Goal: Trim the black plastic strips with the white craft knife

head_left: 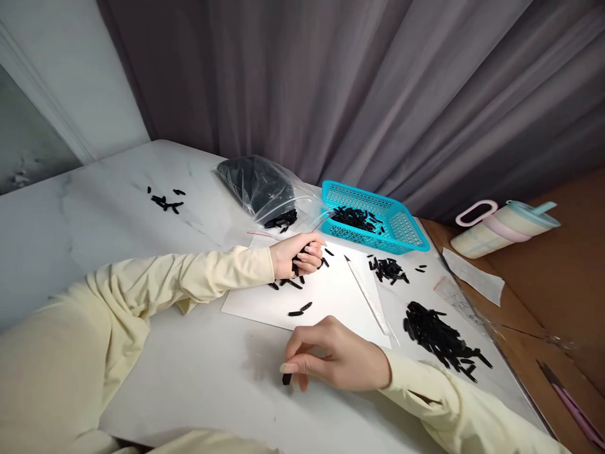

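My left hand (299, 255) is closed around several small black pieces, held over a white sheet of paper (265, 309). More black slivers (297, 312) lie on the sheet below it. Nearer to me, my right hand (331, 359) pinches one short black piece (286, 379) between thumb and fingers, above the bare tabletop. What the pieces are I cannot tell; they are narrow and matte. On the paper's right side lies a slim white pencil-like stick (366, 293) with a dark tip.
Behind the paper stand a clear bag (259, 183) of black pieces and a blue basket (406, 233) with more. Black heaps (439, 334) lie at right, a few pieces (165, 203) far left. A tumbler (505, 228) and pink-handled scissors (570, 403) are beyond the table's right edge.
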A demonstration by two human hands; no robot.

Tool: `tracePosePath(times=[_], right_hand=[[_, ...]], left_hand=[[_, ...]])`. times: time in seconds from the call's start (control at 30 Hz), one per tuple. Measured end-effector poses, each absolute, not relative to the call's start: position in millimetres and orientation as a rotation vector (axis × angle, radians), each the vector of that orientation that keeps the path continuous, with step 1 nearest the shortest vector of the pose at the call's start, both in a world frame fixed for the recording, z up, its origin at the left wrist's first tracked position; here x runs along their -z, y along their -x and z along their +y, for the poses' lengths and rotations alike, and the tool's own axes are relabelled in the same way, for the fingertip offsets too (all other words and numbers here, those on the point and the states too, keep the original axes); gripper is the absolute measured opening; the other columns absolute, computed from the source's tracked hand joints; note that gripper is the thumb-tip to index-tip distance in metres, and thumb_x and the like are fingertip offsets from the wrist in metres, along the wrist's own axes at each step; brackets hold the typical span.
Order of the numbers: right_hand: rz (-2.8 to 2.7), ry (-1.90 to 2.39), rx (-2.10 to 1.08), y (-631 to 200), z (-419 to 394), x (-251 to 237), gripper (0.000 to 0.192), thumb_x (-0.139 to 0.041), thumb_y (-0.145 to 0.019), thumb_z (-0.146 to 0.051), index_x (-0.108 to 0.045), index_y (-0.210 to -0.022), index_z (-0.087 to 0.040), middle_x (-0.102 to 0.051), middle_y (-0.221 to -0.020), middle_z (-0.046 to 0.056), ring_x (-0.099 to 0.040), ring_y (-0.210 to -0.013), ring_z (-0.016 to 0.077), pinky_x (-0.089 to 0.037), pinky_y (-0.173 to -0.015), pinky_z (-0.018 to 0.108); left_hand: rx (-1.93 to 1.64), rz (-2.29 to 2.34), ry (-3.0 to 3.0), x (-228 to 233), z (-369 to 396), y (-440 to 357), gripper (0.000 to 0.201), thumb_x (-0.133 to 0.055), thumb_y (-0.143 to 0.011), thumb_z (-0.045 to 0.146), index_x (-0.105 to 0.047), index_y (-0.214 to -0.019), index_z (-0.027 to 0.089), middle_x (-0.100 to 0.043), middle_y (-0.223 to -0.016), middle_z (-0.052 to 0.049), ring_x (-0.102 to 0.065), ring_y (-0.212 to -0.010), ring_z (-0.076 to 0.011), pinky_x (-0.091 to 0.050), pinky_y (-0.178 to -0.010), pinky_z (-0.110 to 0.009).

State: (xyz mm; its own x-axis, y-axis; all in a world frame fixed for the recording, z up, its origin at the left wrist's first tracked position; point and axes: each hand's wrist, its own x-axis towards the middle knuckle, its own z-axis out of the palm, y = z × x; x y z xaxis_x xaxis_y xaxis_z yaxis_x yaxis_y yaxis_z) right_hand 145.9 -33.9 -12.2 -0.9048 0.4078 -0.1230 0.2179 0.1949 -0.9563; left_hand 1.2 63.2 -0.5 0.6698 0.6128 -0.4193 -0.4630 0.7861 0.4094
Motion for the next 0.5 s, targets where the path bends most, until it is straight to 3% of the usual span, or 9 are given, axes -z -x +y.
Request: tracePosePath(times=[0.07, 0.13, 0.27, 0.33, 0.43, 0.5], right_hand=[[-2.173, 0.621, -1.941, -144, -25, 19, 0.028, -0.054, -0.085, -0.041, -0.052, -0.073, -0.015, -0.061, -0.058, 0.003, -0.060, -0.049, 0.0115, -0.049, -0.051, 0.021], [-2.205, 0.655, -1.889, -147, -9, 17, 0.032, -0.054, -0.084, -0.045, -0.053, -0.072, -0.016, -0.063, -0.059, 0.003, -0.061, -0.048, 0.0119, -0.048, -0.050, 0.021], [-2.321, 0.902, -1.196, -157, 19, -1, 0.025, -0.055, -0.085, -0.038, -0.058, -0.075, -0.016, -0.063, -0.056, 0.002, -0.058, -0.050, 0.0107, -0.047, -0.055, 0.023], [-2.145, 0.932, -1.403, -157, 17, -3, 0.024, -0.057, -0.085, -0.038, -0.054, -0.074, -0.016, -0.064, -0.057, 0.001, -0.059, -0.049, 0.0109, -0.048, -0.054, 0.024], [-1.892, 0.791, -2.092, -150, -1, 7, 0.028, -0.061, -0.081, -0.040, -0.051, -0.072, -0.016, -0.065, -0.059, 0.002, -0.061, -0.046, 0.0125, -0.049, -0.047, 0.024], [-1.815, 0.757, -2.257, -144, -6, 18, 0.029, -0.064, -0.079, -0.040, -0.052, -0.072, -0.014, -0.064, -0.058, 0.002, -0.061, -0.045, 0.0122, -0.049, -0.046, 0.024]], left_hand=[[-0.605, 0.568, -0.286, 3, 66, 0, 0.034, -0.041, -0.082, 0.013, -0.028, -0.051, 0.018, -0.029, -0.041, 0.009, -0.026, -0.025, -0.0014, -0.016, -0.023, -0.012], [-0.591, 0.567, -0.294, 5, 69, 1, 0.033, -0.041, -0.081, 0.012, -0.029, -0.051, 0.019, -0.027, -0.041, 0.009, -0.027, -0.025, -0.0019, -0.017, -0.022, -0.013], [-0.578, 0.557, -0.317, 5, 73, 3, 0.033, -0.042, -0.080, 0.012, -0.030, -0.051, 0.018, -0.029, -0.040, 0.009, -0.028, -0.025, -0.0020, -0.019, -0.021, -0.012], [-0.583, 0.547, -0.337, 4, 74, 5, 0.033, -0.041, -0.081, 0.011, -0.031, -0.051, 0.018, -0.031, -0.041, 0.009, -0.029, -0.026, -0.0018, -0.020, -0.022, -0.012], [-0.594, 0.541, -0.375, 1, 76, 6, 0.034, -0.039, -0.083, 0.012, -0.031, -0.050, 0.017, -0.031, -0.041, 0.008, -0.029, -0.026, -0.0012, -0.020, -0.022, -0.012], [-0.600, 0.539, -0.411, -1, 76, 6, 0.036, -0.038, -0.085, 0.012, -0.031, -0.050, 0.017, -0.031, -0.041, 0.009, -0.028, -0.026, -0.0006, -0.019, -0.023, -0.012]])
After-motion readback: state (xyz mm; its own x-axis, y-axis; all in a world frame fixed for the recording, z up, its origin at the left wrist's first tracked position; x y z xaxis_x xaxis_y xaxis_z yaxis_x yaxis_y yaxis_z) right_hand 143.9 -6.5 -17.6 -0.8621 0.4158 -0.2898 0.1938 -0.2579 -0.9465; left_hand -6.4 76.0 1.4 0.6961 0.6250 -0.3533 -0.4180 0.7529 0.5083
